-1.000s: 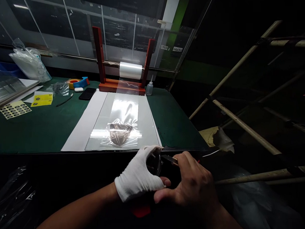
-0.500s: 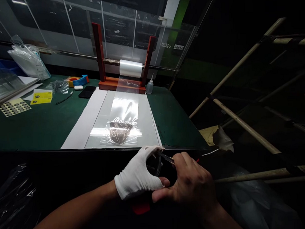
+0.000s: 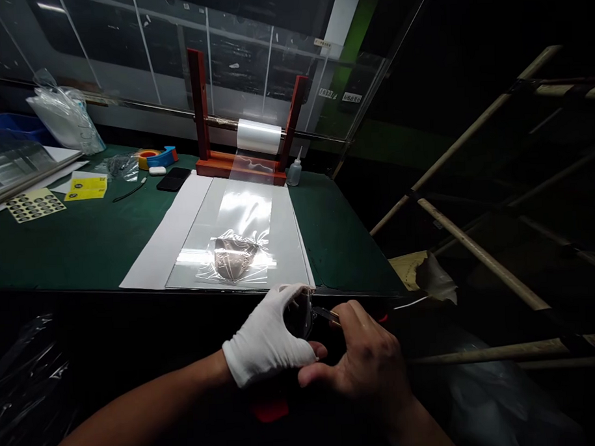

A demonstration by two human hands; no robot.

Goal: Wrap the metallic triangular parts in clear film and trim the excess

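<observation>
Just in front of the near edge of the tabletop [image 3: 84, 250], toward its right-hand corner, I see the person's two hands working close together over the dark. The left hand [image 3: 265, 344] wears a white glove, though the thumb's tip is bare; its fingers are curved in a wide C around a dark, glossy-rimmed piece [image 3: 309, 321], which is held off the tabletop. From where I stand I can't make out the whole outline of it. The bare right hand [image 3: 373, 354] has its fingers bent in on a slim dark-tipped tool [image 3: 327, 314], perhaps a knife, whose tip is at or just beside the piece's rim; I can't tell whether they touch. The right thumb reaches out near the gloved one. I'd judge the piece light and stiff, slick on its faces and easy to scratch or smudge, so a hold by its rim, with the glove on the smooth side, would suit it best; a hard squeeze might make it slip or crack. Behind, by the middle of the near edge, a brown curved piece [image 3: 234, 261] lies with crinkled clear film on it, on a glass sheet [image 3: 198, 249]. That film looks thin and clingy, better handled by its border. Toward the tabletop's far edge, a film roll [image 3: 259, 136] hangs on a red stand [image 3: 239, 165], with a small bottle [image 3: 294, 172] just to its right.
</observation>
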